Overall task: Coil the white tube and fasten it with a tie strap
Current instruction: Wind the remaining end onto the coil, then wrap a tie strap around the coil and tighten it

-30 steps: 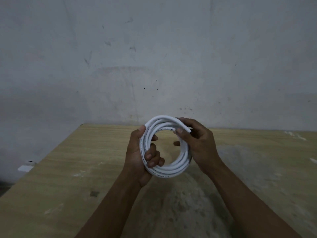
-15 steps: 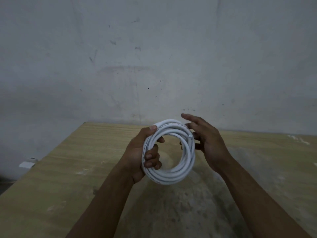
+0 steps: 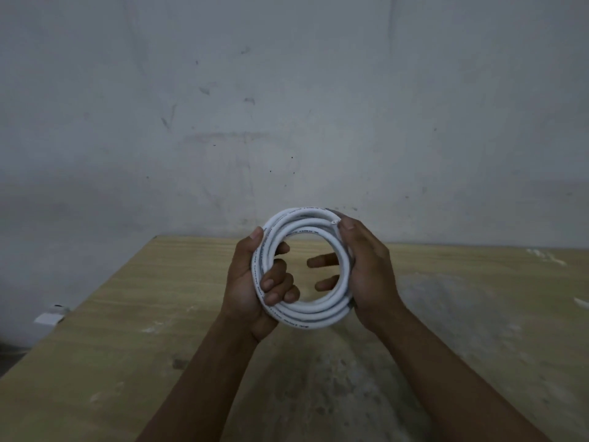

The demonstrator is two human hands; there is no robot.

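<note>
A white plastic tube [image 3: 302, 272], wound into a round coil of several loops, is held up in the air between two bare hands, above a pale wooden counter [image 3: 127, 330] and clear of its surface. The coil stands nearly upright, its open centre facing the camera, with small dark print running along some of the loops.

The left hand [image 3: 255, 285] grips the coil's left side. Its thumb lies along the outer edge near the top left, and its fingers [image 3: 275, 283] curl through the centre hole and close tightly round the bundled loops, so this hand is clenched on the tube.

The right hand [image 3: 366, 272] cups the coil's right side from outside. Its palm presses against the outer loops, its thumb rests at the upper right beside the cut end of the tube [image 3: 333, 222], and two of its fingertips [image 3: 322, 260] show through the centre hole from behind. This hand is only half closed, wrapped loosely round the right arc and touching it.

The bottom arc of the coil hangs between the two wrists. Both forearms reach in from the lower edge of the view. The counter's right and middle parts are smeared with grey dust [image 3: 430, 314], and a scuffed grey wall [image 3: 287, 106] rises behind it. No strap can be made out on the coil.
</note>
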